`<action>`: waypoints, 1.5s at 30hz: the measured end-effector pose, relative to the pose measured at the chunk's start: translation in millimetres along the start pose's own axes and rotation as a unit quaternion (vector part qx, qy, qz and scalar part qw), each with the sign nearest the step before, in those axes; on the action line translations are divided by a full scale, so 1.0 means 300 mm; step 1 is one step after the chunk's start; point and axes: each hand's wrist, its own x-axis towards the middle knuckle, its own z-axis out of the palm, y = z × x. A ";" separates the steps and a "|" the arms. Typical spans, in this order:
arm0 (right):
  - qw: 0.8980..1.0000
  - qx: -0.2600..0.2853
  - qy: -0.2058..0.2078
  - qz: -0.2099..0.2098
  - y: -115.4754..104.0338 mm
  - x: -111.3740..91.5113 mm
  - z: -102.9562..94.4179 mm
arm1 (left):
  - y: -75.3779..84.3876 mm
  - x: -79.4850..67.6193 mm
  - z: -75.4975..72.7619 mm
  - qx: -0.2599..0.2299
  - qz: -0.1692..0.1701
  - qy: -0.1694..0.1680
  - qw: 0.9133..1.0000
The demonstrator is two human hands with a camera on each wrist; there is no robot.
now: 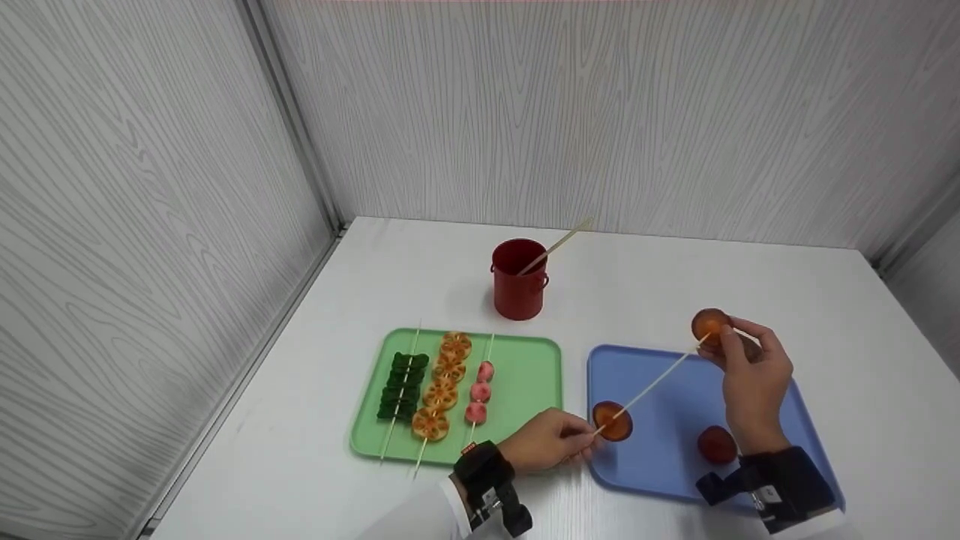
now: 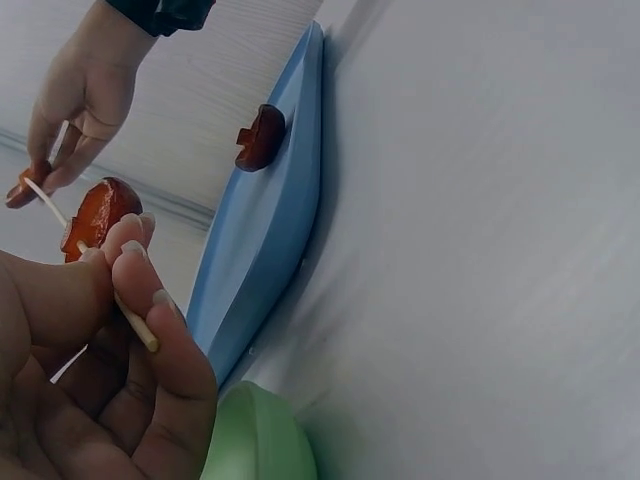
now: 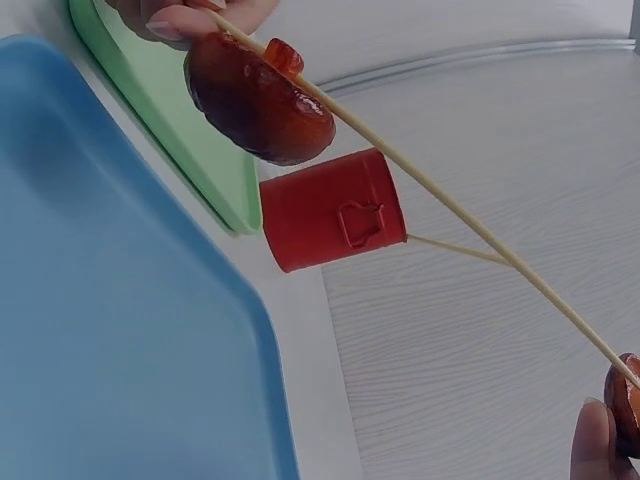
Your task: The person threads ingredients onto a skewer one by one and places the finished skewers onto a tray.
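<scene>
My left hand [image 1: 551, 441] pinches the lower end of a thin wooden skewer [image 1: 660, 379] between thumb and fingertips. Just beyond those fingers, a brown mushroom [image 3: 262, 105] is threaded on the stick, its short stem showing. At the skewer's far end, my right hand [image 1: 756, 375] holds a second brown mushroom [image 1: 709, 324] by its edge; the tip meets it, but how deep it goes I cannot tell. Both hands are raised over the blue tray [image 1: 660, 480]. On that tray lies another mushroom [image 2: 262, 138], near the right wrist.
Left of the blue tray is a green tray [image 1: 525, 360] bearing skewers of dark green pieces [image 1: 403, 386], lotus root slices [image 1: 441, 394] and pink pieces [image 1: 481, 391]. Behind stands a red bucket [image 1: 518, 296] with a wooden stick [image 1: 566, 238] leaning out. Pale walls enclose the white table.
</scene>
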 end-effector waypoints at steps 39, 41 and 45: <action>0.980 -0.189 -0.049 -0.027 0.071 -0.083 0.019 | -0.002 0.010 0.017 0.000 0.001 0.027 1.000; 0.979 -0.192 -0.061 -0.027 0.085 -0.097 0.025 | 0.004 0.015 0.017 0.002 0.003 0.031 1.000; 0.977 -0.197 -0.080 -0.022 0.105 -0.123 0.039 | 0.013 0.023 0.019 -0.007 0.000 0.039 0.999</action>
